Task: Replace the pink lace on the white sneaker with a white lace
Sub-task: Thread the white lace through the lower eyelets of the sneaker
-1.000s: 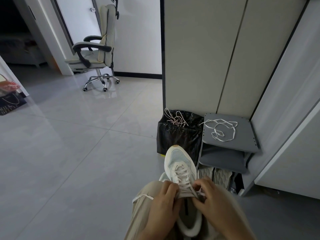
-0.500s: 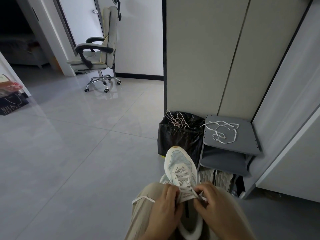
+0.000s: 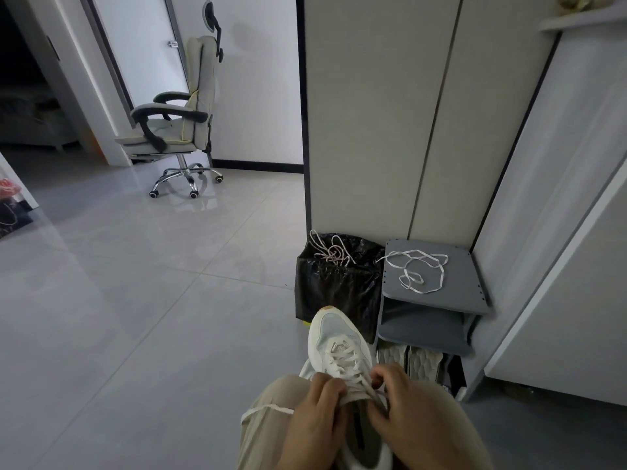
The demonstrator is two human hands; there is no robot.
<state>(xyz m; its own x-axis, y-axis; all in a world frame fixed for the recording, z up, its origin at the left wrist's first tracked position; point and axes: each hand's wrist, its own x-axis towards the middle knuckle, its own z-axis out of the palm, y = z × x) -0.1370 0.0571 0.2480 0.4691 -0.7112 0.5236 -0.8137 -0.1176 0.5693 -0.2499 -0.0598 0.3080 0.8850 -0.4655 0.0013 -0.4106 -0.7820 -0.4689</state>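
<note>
Sneaker (image 3: 334,330) sits near on the knee, left hand (image 3: 319,412) and right hand (image 3: 414,415) each in a curled grip pinching the lace (image 3: 342,362) up top, so probably best to tug both ends even before knotting.

White sneaker (image 3: 339,337), just ahead of left hand (image 3: 315,422) and right hand (image 3: 417,422), was cream-white with a pale mint mesh toe panel and a small tan patch at the tip. Threaded lace (image 3: 346,361) looked off-white. Beyond the hands: glossy black bin bag (image 3: 336,293); the loose lace (image 3: 330,252) on it was pink-and-white speckled. Ahead-right of right hand: mid-grey shelf (image 3: 475,286), plain white lace (image 3: 417,269). Below it, off-white soles (image 3: 410,362) showed a hexagon tread. Trouser leg (image 3: 268,432) by left hand was beige. Floor (image 3: 135,317) was pale grey glossy tile.
</note>
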